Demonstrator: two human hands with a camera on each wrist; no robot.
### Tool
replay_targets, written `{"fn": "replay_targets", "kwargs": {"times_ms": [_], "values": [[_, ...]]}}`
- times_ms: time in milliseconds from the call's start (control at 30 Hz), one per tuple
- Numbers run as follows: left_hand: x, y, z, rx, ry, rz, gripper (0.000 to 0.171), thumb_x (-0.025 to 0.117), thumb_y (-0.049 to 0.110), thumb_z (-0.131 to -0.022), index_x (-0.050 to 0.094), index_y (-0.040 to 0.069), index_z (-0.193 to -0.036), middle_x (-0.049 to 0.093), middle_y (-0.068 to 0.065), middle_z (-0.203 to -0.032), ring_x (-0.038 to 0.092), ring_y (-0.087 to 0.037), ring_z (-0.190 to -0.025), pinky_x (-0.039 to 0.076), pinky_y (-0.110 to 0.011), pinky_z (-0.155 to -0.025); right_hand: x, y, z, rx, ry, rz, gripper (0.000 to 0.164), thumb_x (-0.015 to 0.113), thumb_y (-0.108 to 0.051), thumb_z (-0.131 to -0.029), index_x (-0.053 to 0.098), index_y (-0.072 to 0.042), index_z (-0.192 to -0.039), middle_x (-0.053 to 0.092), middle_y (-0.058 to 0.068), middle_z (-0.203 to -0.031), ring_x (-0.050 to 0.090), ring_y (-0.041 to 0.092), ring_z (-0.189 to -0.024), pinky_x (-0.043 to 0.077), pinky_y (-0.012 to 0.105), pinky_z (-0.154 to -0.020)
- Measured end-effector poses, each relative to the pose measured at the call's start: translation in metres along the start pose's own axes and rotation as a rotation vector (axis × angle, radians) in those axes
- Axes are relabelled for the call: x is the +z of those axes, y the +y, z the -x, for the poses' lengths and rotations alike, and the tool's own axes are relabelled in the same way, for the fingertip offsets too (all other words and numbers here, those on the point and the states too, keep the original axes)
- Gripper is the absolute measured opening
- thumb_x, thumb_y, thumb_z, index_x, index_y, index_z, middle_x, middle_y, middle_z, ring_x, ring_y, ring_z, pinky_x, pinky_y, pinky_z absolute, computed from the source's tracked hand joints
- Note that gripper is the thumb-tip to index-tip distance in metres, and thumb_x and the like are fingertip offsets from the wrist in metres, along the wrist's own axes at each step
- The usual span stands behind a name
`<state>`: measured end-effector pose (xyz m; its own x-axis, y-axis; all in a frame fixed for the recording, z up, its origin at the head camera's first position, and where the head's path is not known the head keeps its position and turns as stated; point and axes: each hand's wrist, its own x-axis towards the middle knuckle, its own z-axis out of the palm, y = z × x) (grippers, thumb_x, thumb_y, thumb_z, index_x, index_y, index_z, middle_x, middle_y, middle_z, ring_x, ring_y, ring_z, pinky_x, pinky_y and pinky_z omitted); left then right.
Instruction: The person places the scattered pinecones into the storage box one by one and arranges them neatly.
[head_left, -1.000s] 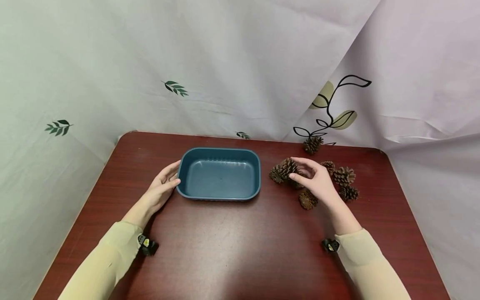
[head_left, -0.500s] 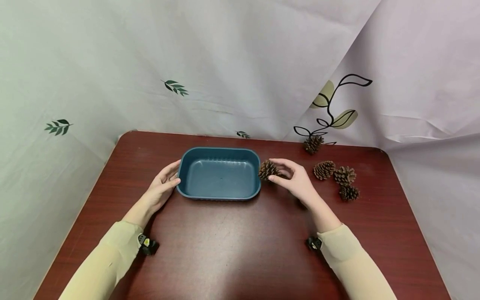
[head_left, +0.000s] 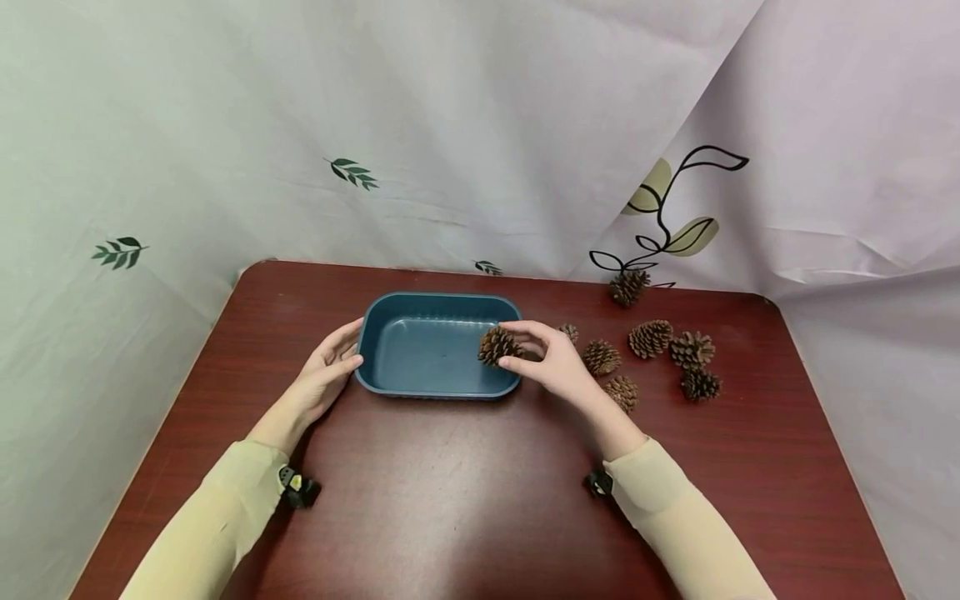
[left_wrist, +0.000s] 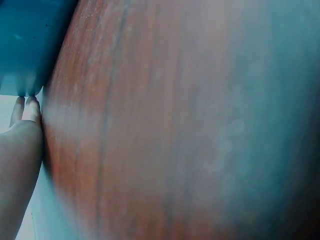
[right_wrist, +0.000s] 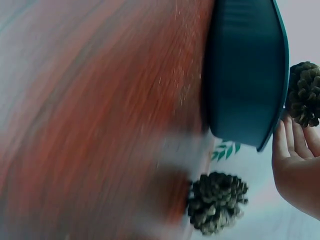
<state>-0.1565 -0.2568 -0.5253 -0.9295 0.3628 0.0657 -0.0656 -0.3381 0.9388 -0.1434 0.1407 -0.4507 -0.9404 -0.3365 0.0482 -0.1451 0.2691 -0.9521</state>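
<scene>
A dark blue rectangular plastic bin (head_left: 442, 393) stands on the table. My left hand (head_left: 324, 377) rests against its left end from outside, thumb near the rim; in the left wrist view the fingertips (left_wrist: 31, 101) touch the bin wall. My right hand (head_left: 551, 360) pinches a brown pine cone (head_left: 498, 346) between thumb and fingers, above the right part of the bin. In the right wrist view this pine cone (right_wrist: 305, 95) is level with the rim, beyond the bin's wall (right_wrist: 247, 75).
Several loose pine cones lie right of the bin, among them one (head_left: 602, 357) close to my right forearm and one (head_left: 628, 287) at the table's back edge. A pale curtain with leaf prints (head_left: 480, 133) hangs behind the dark red table (head_left: 420, 483).
My right hand has carried the pine cone left, from the group of cones to over the bin. Cones behind the hand have come into view. My left hand stays on the bin.
</scene>
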Motion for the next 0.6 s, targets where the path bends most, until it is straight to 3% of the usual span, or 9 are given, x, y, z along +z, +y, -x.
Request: {"fn": "replay_targets", "kwargs": {"times_ms": [600], "values": [[0.001, 0.001, -0.001, 0.001, 0.000, 0.018, 0.058, 0.047, -0.012, -0.107, 0.045, 0.013, -0.159, 0.060, 0.012, -0.150, 0.056, -0.001, -0.137, 0.048, -0.014, -0.109, 0.037, -0.010, -0.024, -0.022, -0.081, 0.088, 0.053, 0.084, -0.012, -0.092, 0.067, -0.007, -0.142, 0.067, 0.014, -0.143, 0.065, 0.033, -0.129, 0.053, 0.040, -0.114]]}}
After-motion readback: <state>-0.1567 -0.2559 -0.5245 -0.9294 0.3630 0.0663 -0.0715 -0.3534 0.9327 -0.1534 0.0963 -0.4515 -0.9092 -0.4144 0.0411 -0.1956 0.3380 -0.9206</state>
